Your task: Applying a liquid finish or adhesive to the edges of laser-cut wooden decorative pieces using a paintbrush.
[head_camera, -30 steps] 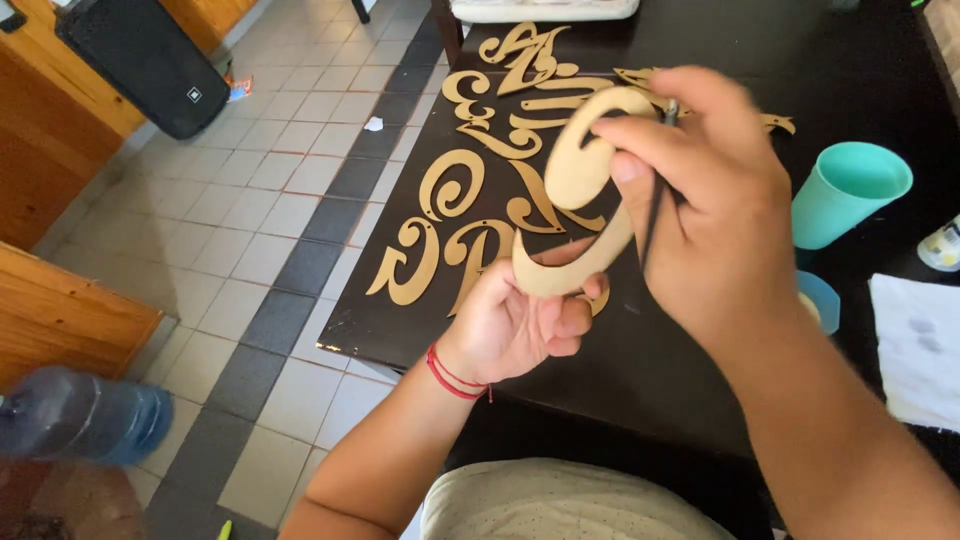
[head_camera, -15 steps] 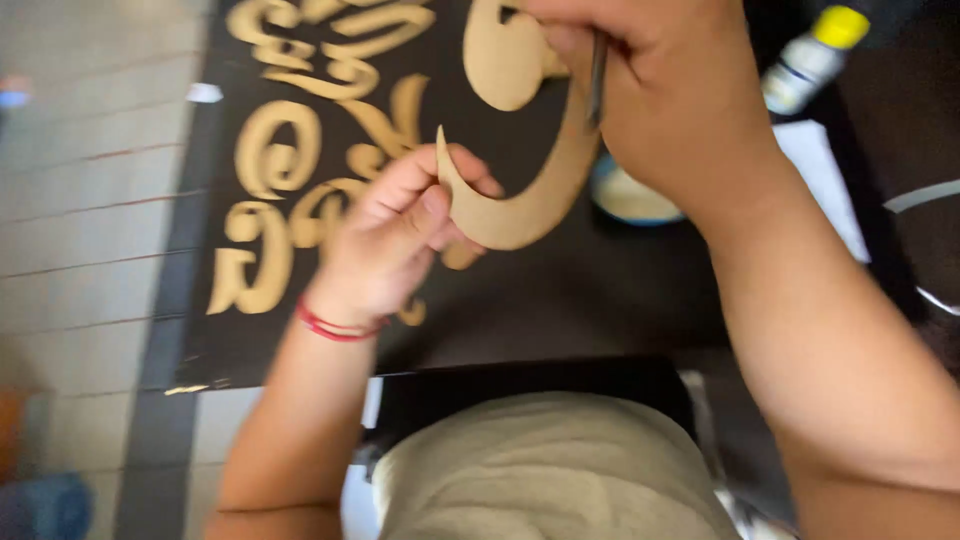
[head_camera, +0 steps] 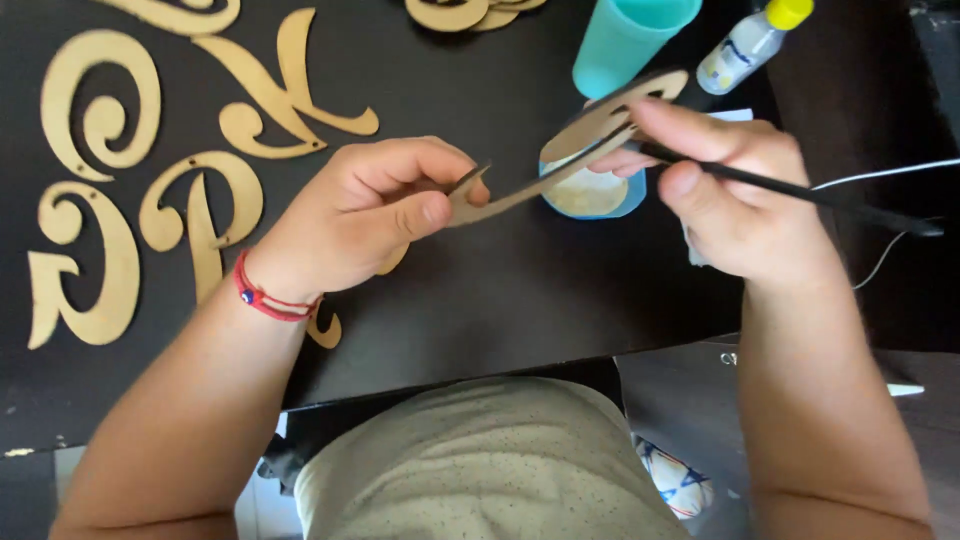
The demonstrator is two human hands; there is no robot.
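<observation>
My left hand (head_camera: 375, 215), with a red bracelet on the wrist, pinches one end of a flat curved wooden cutout (head_camera: 560, 160) that is held edge-on above the black table (head_camera: 520, 290). My right hand (head_camera: 735, 195) grips a thin black brush (head_camera: 800, 190) and also touches the far end of the cutout, the brush tip lying against the wood. Just below the cutout sits a small blue lid holding pale glue (head_camera: 590, 195).
Several ornate wooden letter cutouts (head_camera: 130, 190) lie on the table's left part. A teal cup (head_camera: 625, 40) and a small bottle with a yellow cap (head_camera: 750, 40) stand at the back. A white cable (head_camera: 880, 180) runs at the right.
The cutout has turned from showing its flat face to lying edge-on between my hands. The view has shifted right; the teal cup, bottle and glue lid are in sight.
</observation>
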